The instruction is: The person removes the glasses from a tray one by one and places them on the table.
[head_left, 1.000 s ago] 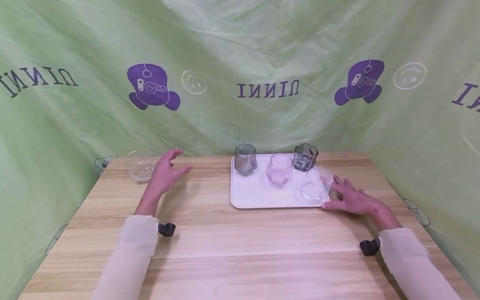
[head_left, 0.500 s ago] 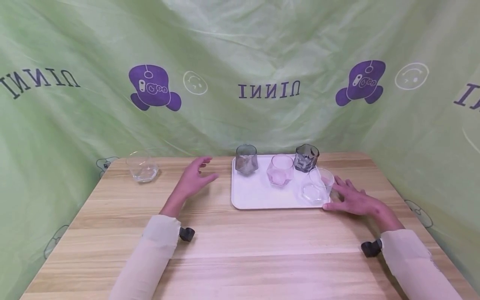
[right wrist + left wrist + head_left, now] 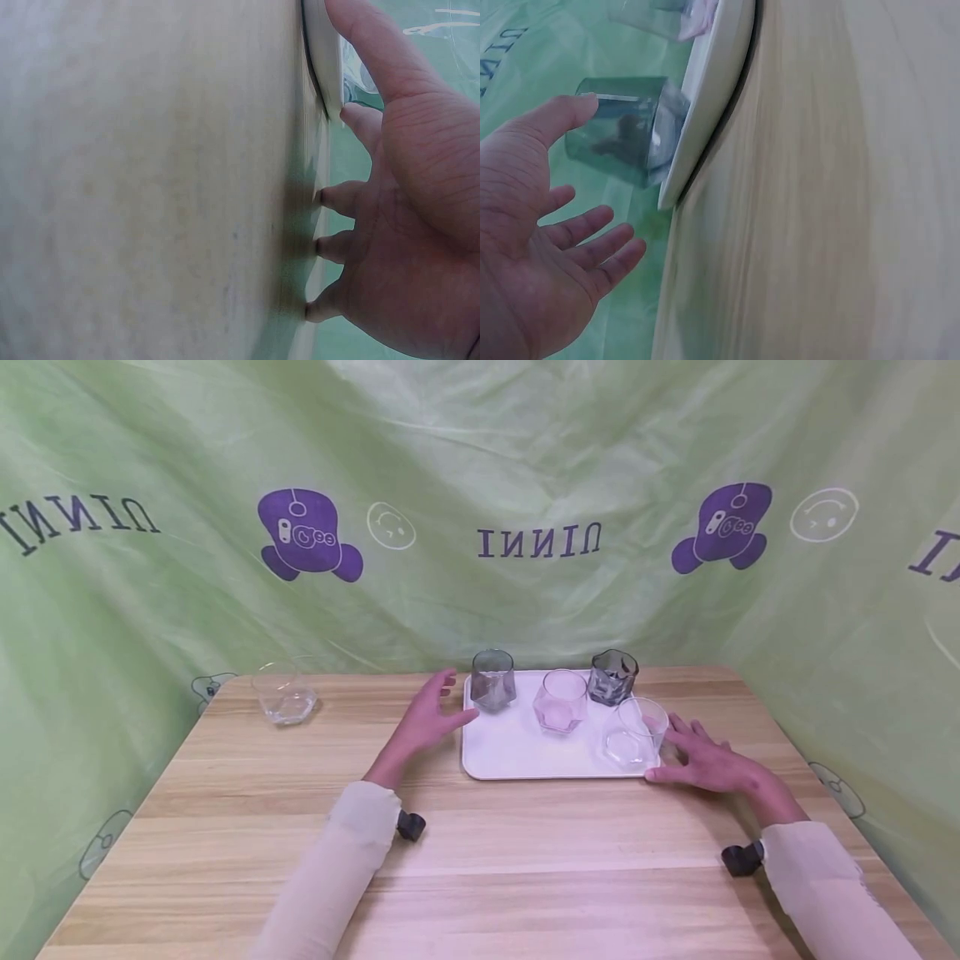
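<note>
Left grip (image 3: 429, 717): slid well over to the right compared with a second ago, from beside the lone clear glass (image 3: 287, 700) to the left edge of the white tray (image 3: 517, 753)
Left grip status: released, fingers relaxed and a bit spread, holding nothing; thumb out toward the smoky glass (image 3: 492, 687), can't tell if actually touching
Right grip (image 3: 705, 766): pretty much parked in the same spot as before, also released, with fingers splayed, thumb at the near right corner of the tray and other fingertips down on the bench (image 3: 525, 868)
Smoky glass: upright at the back left of the tray, closest to the left grip
Pink glass (image 3: 559, 708): upright too, around the middle of the tray
Dark gray glass (image 3: 612, 678): up near the back right corner, just behind and right of the pink one
Clear tray glass (image 3: 624, 743): at the front right, just beside the right grip
White tray: flat on the bench toward the back, loaded with those four
Lone clear glass: upright on the bench, way off to the left, well apart from the tray
Backdrop (image 3: 450, 452): green, wrinkly, printed with purple characters and mirrored lettering
</note>
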`<action>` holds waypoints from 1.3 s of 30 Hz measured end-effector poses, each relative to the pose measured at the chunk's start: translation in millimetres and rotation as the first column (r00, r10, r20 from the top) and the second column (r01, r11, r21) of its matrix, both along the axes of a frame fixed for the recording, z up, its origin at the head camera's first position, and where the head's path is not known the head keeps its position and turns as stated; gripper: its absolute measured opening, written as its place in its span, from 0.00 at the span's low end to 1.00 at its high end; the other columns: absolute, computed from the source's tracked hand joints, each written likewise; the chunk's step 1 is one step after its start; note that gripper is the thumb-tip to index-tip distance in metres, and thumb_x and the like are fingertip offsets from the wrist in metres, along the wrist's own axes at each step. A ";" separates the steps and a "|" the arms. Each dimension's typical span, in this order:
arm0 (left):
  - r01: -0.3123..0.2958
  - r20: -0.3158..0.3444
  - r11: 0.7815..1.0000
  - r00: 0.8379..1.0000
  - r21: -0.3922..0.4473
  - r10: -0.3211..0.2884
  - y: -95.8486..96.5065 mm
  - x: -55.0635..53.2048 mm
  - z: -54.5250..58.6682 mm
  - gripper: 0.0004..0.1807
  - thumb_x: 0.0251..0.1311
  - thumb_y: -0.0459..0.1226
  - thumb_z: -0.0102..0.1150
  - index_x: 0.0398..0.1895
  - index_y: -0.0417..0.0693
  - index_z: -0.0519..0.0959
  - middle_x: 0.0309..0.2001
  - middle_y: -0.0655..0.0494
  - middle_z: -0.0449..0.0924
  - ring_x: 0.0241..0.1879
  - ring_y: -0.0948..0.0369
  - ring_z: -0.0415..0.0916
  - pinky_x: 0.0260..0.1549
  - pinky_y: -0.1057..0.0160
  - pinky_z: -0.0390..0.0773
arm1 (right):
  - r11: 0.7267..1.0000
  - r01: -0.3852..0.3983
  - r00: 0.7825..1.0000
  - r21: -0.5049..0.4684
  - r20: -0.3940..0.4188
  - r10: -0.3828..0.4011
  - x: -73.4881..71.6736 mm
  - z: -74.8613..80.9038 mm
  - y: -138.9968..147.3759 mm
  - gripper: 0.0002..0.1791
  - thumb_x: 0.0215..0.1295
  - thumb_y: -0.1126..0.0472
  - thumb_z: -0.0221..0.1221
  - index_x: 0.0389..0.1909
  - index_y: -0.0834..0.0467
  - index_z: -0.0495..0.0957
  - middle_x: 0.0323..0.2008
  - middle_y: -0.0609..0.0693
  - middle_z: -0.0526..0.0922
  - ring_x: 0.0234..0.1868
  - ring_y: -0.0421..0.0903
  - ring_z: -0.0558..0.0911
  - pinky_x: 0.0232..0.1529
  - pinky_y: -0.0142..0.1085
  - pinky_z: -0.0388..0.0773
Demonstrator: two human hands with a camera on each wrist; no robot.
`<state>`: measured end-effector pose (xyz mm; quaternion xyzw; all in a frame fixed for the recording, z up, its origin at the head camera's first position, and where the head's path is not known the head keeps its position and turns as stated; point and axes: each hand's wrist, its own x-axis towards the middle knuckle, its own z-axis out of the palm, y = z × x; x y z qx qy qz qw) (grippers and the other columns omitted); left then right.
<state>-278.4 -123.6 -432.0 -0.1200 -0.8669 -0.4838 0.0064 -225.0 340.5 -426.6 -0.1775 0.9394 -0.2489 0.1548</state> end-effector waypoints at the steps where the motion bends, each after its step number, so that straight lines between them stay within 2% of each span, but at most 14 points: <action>1: -0.002 -0.005 1.000 1.000 0.005 0.002 3.5 -0.8 -0.8 0.49 0.59 0.45 0.75 0.79 0.44 0.58 0.71 0.39 0.66 0.69 0.43 0.65 0.65 0.44 0.71 | 1.000 0.001 1.000 0.000 -0.001 -0.001 0.2 0.1 -0.1 0.53 0.67 0.39 0.64 0.82 0.58 0.48 0.77 0.77 0.35 0.72 0.83 0.32 0.54 0.85 0.28; 9: -0.054 -0.056 0.998 0.997 0.046 0.056 25.8 -7.8 -7.5 0.51 0.59 0.44 0.76 0.79 0.44 0.57 0.71 0.40 0.65 0.69 0.42 0.65 0.67 0.46 0.69 | 1.000 0.003 1.000 0.001 0.001 -0.003 0.3 0.7 -0.1 0.53 0.67 0.39 0.64 0.82 0.58 0.48 0.77 0.77 0.35 0.72 0.83 0.32 0.55 0.85 0.28; 17: -0.113 -0.051 0.988 0.992 0.108 0.119 42.5 -13.2 -12.8 0.49 0.58 0.42 0.76 0.79 0.46 0.58 0.73 0.42 0.63 0.72 0.45 0.62 0.70 0.47 0.63 | 1.000 0.011 1.000 0.006 0.011 -0.011 -0.2 -0.4 0.2 0.53 0.67 0.39 0.64 0.82 0.59 0.49 0.77 0.77 0.35 0.72 0.82 0.32 0.55 0.85 0.28; 23: -0.108 -0.059 0.984 0.991 0.141 0.117 48.1 -17.7 -13.0 0.48 0.60 0.41 0.74 0.79 0.46 0.57 0.74 0.42 0.63 0.72 0.47 0.61 0.71 0.48 0.61 | 1.000 0.012 1.000 0.000 0.010 -0.012 -0.2 0.3 -0.6 0.53 0.66 0.39 0.64 0.81 0.61 0.51 0.77 0.77 0.35 0.72 0.82 0.33 0.55 0.85 0.29; 39: -0.108 -0.050 0.982 0.992 0.156 0.118 59.6 -32.2 -15.3 0.54 0.56 0.43 0.78 0.80 0.43 0.53 0.72 0.41 0.64 0.71 0.47 0.63 0.72 0.51 0.61 | 1.000 0.015 1.000 0.001 0.007 -0.015 -1.2 -0.1 0.4 0.53 0.67 0.39 0.64 0.81 0.61 0.50 0.77 0.77 0.35 0.72 0.82 0.32 0.55 0.85 0.28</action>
